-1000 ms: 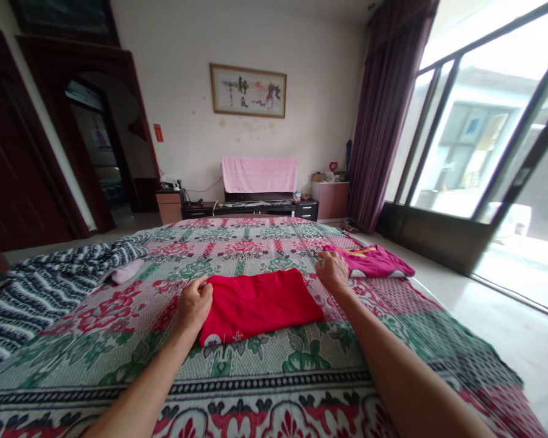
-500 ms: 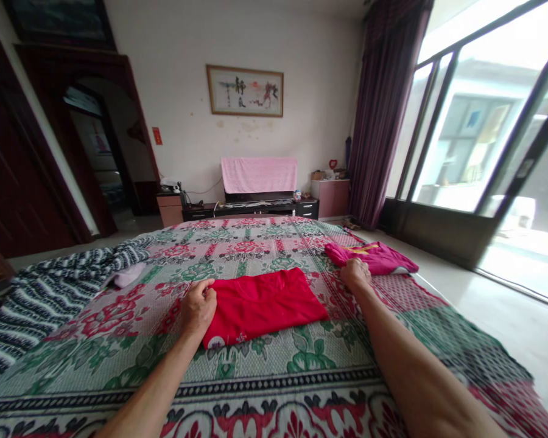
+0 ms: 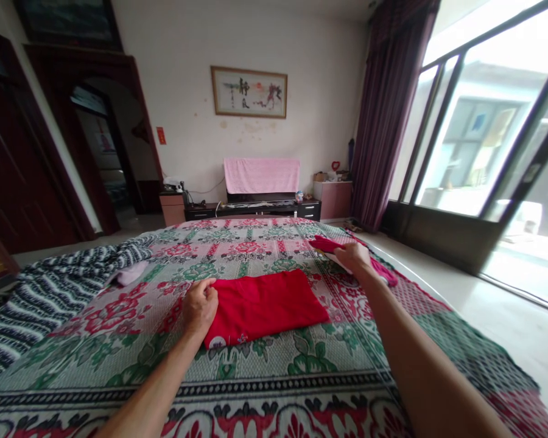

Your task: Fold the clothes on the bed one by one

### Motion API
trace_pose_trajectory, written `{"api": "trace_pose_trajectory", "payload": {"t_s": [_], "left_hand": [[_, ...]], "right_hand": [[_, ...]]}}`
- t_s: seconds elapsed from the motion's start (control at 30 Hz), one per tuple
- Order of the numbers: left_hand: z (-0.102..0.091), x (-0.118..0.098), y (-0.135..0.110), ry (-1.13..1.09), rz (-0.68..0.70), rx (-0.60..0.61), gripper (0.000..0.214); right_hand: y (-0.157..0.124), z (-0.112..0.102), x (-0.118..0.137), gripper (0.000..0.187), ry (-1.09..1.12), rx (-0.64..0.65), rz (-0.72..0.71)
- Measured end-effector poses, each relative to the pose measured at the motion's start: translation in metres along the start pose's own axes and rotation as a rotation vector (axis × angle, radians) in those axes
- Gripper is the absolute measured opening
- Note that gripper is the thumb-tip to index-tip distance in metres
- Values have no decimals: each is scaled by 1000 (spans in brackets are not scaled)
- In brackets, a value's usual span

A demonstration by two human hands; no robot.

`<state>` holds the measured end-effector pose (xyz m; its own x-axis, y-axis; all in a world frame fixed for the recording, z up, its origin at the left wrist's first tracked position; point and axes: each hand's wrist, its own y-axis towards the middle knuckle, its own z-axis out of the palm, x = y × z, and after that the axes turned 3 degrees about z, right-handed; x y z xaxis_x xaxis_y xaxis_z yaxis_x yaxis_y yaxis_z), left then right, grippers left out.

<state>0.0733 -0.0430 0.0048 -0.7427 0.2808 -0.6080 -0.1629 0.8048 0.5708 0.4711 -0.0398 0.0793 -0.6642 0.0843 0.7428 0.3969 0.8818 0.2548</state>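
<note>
A folded red T-shirt (image 3: pixel 265 307) lies flat on the patterned bedspread, with a white round print near its lower left corner. At the shirt's left edge, my left hand (image 3: pixel 201 307) has its fingers curled closed on the fabric. Farther off to the right, my right hand (image 3: pixel 357 258) is closed on a folded magenta garment (image 3: pixel 325 244) and hides its middle. One end of this garment sticks out left of the hand, slightly raised, with a yellow strip along it; the other end shows to the right of my wrist.
The bedspread (image 3: pixel 164 359) has red and green flowers. A black-and-white striped cloth (image 3: pixel 59 292) lies on its left side, beside a pale pink cloth (image 3: pixel 132 274). Beyond stand a low black cabinet (image 3: pixel 201 213) and a pink towel (image 3: pixel 261 175) over a screen. Glass doors (image 3: pixel 466 158) are at the right.
My right hand has taken hold of the magenta garment and shifted it left, tilting it off its flat position. My left hand and the red T-shirt stay in place.
</note>
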Motion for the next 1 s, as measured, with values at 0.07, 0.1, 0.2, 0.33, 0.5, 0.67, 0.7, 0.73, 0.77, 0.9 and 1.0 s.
{"api": "trace_pose_trajectory", "payload": {"t_s": [0.07, 0.1, 0.2, 0.33, 0.5, 0.67, 0.7, 0.73, 0.77, 0.9, 1.0], "left_hand": [[-4, -4, 0, 17, 50, -48, 30], [-6, -7, 1, 24, 83, -69, 29], [-10, -15, 1, -15, 131, -83, 27], [-10, -26, 2, -280, -50, 74, 24], [-13, -46, -3, -779, -374, 454, 31], [-20, -66, -11, -1004, -638, 734, 44], [-21, -68, -12, -1025, -676, 747, 46], [-21, -69, -12, -1044, -703, 752, 47], [-21, -70, -12, -1062, -715, 760, 48], [-16, -66, -11, -1091, -653, 810, 49], [-11, -63, -14, -1037, -561, 795, 45]], "right_hand": [[-5, 2, 20, 17, -92, -76, 34], [-10, 3, 30, 18, -123, -92, 48], [-25, 5, 56, 20, -110, -84, 66], [-38, 7, 76, 22, -62, -68, 42], [-55, 18, 100, 23, -128, -6, -93], [-85, 42, 127, 23, -147, 39, -254], [-92, 47, 130, 22, -159, 60, -270], [-99, 52, 134, 21, -168, 108, -297], [-105, 56, 136, 21, -168, 203, -340], [-109, 63, 132, 24, -97, 746, -506], [-83, 56, 110, 28, -207, 481, -378]]}}
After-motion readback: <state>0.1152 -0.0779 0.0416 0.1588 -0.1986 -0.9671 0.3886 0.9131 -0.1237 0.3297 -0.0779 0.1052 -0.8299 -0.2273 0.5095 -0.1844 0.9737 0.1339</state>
